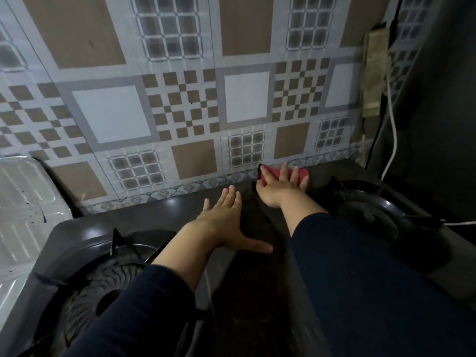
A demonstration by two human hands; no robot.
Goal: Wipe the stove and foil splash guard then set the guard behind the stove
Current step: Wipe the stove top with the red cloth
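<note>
A black two-burner gas stove (180,210) fills the lower part of the view. My right hand (279,188) lies flat on a red cloth (301,173) at the stove's back edge, right of centre, with its fingers spread over the cloth. My left hand (226,222) rests palm down, fingers apart, on the stove top between the burners. The foil splash guard (23,202) stands at the far left beside the stove, silver and spotted with dark specks.
The left burner (116,274) and the right burner (365,202) carry black pan supports. A patterned tile wall (180,99) rises just behind the stove. White and black cables (390,140) and a power strip (374,73) hang at the right.
</note>
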